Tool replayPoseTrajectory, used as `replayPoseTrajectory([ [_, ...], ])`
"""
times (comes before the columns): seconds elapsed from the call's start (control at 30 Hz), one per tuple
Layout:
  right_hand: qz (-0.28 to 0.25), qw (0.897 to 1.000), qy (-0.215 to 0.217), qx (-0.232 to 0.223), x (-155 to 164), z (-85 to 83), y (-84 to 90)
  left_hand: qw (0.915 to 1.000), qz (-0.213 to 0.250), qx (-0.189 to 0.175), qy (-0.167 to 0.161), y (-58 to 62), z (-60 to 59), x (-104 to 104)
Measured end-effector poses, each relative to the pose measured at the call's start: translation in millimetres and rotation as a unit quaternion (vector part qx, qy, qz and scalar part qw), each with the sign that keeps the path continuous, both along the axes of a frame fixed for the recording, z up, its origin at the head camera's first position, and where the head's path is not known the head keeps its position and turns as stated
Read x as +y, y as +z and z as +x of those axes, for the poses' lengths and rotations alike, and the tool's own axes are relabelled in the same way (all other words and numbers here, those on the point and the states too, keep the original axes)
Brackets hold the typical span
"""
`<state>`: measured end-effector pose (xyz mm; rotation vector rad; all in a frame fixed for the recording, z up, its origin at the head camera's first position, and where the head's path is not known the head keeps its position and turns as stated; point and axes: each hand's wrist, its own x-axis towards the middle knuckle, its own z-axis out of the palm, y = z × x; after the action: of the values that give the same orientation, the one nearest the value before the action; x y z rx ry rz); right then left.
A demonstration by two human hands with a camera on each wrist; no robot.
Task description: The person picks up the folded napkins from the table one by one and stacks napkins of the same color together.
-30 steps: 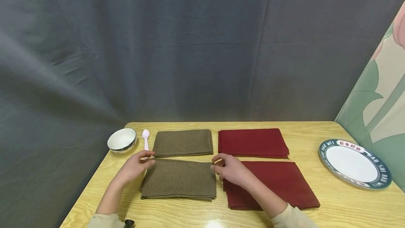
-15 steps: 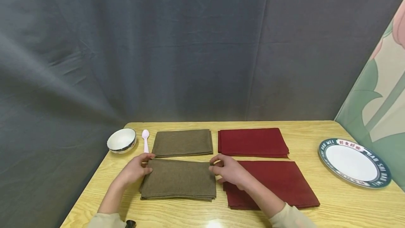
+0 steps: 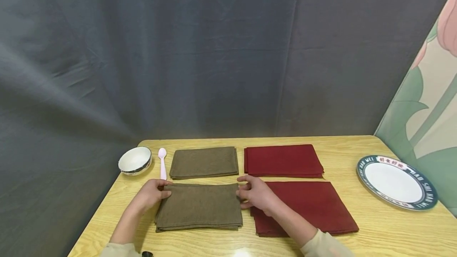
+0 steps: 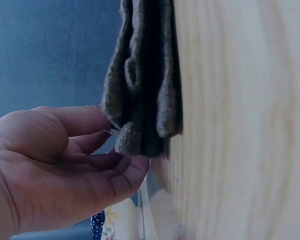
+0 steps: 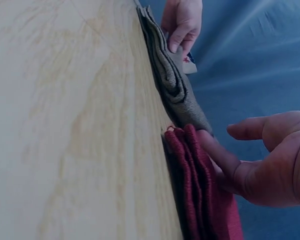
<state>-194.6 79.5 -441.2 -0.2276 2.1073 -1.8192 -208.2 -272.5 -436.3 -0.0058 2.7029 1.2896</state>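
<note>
- The left hand (image 3: 151, 194) pinches the far left corner of the near olive cloth (image 3: 199, 206). In the left wrist view its thumb and fingers close on the stacked layers.
- The right hand (image 3: 255, 192) rests at that cloth's far right corner. I cannot tell whether it pinches or only touches the edge; its fingers look loosely bent.
- The cloth lies folded flat on the desk (image 3: 375, 229) between the hands.
- Under the right forearm lies a near red cloth (image 3: 314, 205), its edge just beside the olive one.
- Risk, as I judge it: lifting only the top layers would let the fold fall open, since the layers sit loose at the corners. The right hand could also drag the red cloth along.
- Beyond the hands lie a second olive cloth (image 3: 204, 162) and a second red cloth (image 3: 283, 160).
- Far left of the left hand are a spoon (image 3: 162, 163) and a bowl (image 3: 135, 160). A plate (image 3: 396, 182) sits well right of the right hand.
- The desk is pale wood. A grey curtain (image 3: 214, 50) hangs behind it, and a floral panel (image 3: 428, 110) stands at the right.
</note>
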Motion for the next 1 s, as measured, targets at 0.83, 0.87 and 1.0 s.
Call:
replayPoseTrajectory([
  [0.83,-0.013,0.999,-0.042,-0.002,-9,-1.9,-11.3,0.9950,0.096,-0.023,-0.009,9.2,4.5,-3],
  [0.87,-0.015,0.999,-0.045,-0.002,-9,-2.1,-10.7,0.9952,0.095,-0.018,-0.009,9.1,3.7,-3],
  [1.0,-0.026,0.998,-0.055,-0.004,-6,-3.6,-8.1,0.9954,0.094,-0.005,0.016,9.1,0.8,-2],
])
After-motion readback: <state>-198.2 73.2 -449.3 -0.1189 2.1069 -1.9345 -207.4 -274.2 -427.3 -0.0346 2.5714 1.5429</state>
